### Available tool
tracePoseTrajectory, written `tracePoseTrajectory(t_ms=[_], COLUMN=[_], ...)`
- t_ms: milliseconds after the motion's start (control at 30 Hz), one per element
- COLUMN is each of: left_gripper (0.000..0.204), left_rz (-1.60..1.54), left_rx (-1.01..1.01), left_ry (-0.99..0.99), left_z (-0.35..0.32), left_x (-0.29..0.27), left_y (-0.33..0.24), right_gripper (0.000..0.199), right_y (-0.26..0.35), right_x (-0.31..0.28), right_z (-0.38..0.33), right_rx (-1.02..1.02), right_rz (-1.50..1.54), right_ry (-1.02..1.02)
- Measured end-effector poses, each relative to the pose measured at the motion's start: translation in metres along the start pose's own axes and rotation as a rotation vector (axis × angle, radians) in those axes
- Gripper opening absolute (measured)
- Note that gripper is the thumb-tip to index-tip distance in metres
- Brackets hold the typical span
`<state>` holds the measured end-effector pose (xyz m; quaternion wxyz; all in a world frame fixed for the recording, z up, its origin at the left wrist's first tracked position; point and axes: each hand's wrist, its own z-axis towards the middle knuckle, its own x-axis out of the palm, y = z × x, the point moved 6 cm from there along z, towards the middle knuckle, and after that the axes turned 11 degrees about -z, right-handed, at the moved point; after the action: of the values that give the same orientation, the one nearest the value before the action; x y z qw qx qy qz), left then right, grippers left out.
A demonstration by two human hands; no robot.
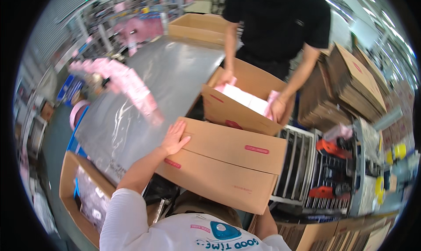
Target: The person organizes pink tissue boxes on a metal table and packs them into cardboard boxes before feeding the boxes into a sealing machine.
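A closed brown cardboard box (219, 163) lies in front of me, its top flaps meeting along a seam. My left hand (174, 139) rests flat on the far left corner of its top, fingers out and holding nothing. At the near right corner of the box my right hand (265, 216) is mostly hidden by the cardboard, so its fingers do not show. Just beyond stands an open cardboard box (234, 110). A co-worker in a black shirt (276, 23) has both hands inside it on pink-and-white packs (247, 98).
A metal table (144, 80) stretches to the left, with a curved row of pink packs (131, 84) above it. On the right are a roller conveyor (296, 165), a machine with red parts (329, 150) and stacked flat cartons (346, 84). An open box (70, 185) stands lower left.
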<state>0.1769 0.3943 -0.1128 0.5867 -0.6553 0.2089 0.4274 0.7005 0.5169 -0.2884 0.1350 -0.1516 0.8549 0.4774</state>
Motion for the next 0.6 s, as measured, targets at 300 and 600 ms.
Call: tracePoseTrajectory(t_ms=[300,600], left_gripper=[0.068,0.085], left_rz=[-1.189,-0.815], left_rx=[-0.128,-0.265], left_ry=[0.039,0.219], left_z=[-0.053,-0.059], left_x=[0.087,0.066], left_y=[-0.098,-0.12], right_gripper=[0.033,0.071], right_y=[0.302,0.248], right_x=[-0.13,0.055], right_z=[-0.193,-0.168], right_rx=[-0.541,-0.787], right_rz=[0.237,-0.695], right_ry=[0.559,1.006])
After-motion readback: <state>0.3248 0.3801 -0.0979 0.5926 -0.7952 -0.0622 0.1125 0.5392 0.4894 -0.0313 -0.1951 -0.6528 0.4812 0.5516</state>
